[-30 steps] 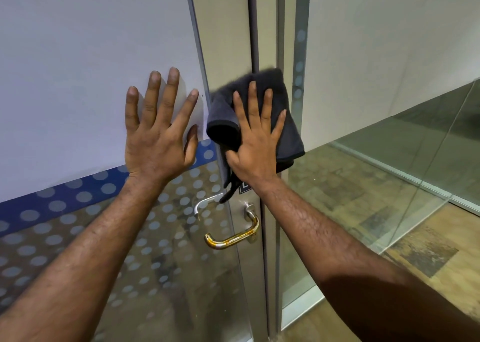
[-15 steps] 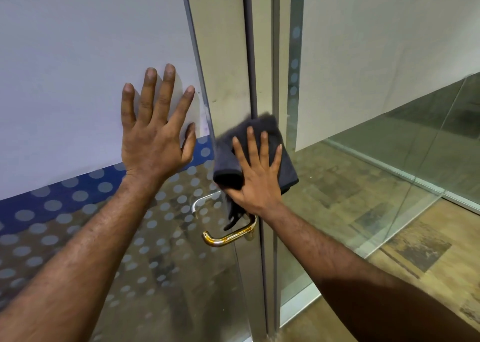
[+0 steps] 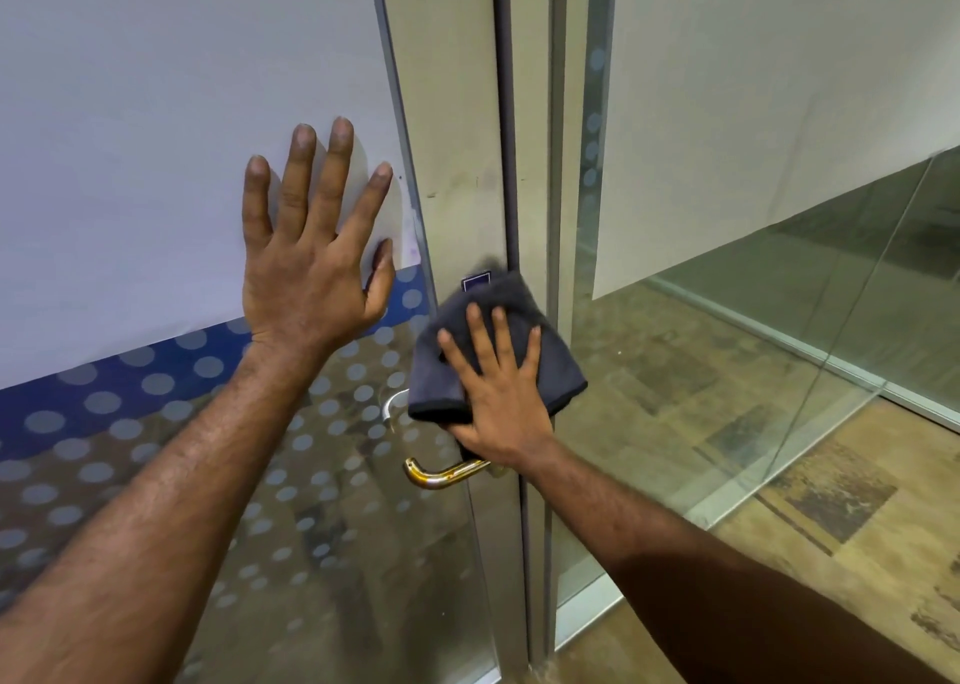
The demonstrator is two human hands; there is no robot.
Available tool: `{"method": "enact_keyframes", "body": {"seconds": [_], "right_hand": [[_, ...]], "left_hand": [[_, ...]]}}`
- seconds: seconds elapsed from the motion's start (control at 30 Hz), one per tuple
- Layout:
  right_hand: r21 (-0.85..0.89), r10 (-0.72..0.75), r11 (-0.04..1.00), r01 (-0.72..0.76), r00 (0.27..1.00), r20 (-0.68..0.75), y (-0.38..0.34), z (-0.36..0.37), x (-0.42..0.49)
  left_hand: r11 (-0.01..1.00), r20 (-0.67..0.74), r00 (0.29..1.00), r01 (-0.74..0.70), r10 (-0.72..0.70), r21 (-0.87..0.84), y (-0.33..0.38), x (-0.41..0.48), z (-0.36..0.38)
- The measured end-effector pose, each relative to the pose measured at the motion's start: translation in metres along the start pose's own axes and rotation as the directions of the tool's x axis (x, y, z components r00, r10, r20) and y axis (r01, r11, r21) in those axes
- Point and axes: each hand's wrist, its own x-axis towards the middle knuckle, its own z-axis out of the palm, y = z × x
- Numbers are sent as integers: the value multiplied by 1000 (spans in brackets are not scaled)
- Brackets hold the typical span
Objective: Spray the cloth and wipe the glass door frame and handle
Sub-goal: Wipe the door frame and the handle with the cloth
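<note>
Left hand [image 3: 311, 272] lay flat on the frosted glass panel [image 3: 156, 137], 5 digits spread wide, palm down, nothing held; the thumb tip sat just at the top edge of the blue dotted band [image 3: 130, 387] that ran under the wrist. Right hand [image 3: 501, 397] was also opened flat, fingers [image 3: 480, 335] splayed, pressing a folded dark grey cloth [image 3: 498, 314] against the metal door frame [image 3: 457, 163]; the cloth was pinned under the palm, not gripped in a fist. The cloth spread out above and to both sides of the right hand, its top edge reaching a small dark label on the frame, its right corner overlapping the dark vertical seam [image 3: 506, 111]. Directly below the right hand's heel sat the brass handle [image 3: 441, 473], curving away toward the left arm; the hand's heel hid its mounting end. A silver handle [image 3: 390, 402] showed through the glass just left of the cloth. Wood-pattern floor [image 3: 779, 501] lay to the right of the right forearm.
</note>
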Motion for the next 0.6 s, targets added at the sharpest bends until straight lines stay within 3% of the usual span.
{"method": "enact_keyframes", "body": {"seconds": [0.1, 0.33, 0.5, 0.6], "right_hand": [[29, -10, 1000, 9, 1000, 21, 12, 12, -24], [176, 232, 960, -217, 971, -65, -2, -13, 5], [288, 212, 945, -155, 961, -179, -17, -40, 53], [292, 61, 956, -10, 984, -168, -17, -39, 49]], "left_hand": [[1000, -3, 1000, -3, 3, -5, 0, 0, 0], [1000, 1, 1000, -3, 3, 5, 0, -1, 0], [1000, 6, 1000, -2, 2, -8, 2, -1, 1], [1000, -1, 1000, -3, 3, -10, 1, -2, 1]]}}
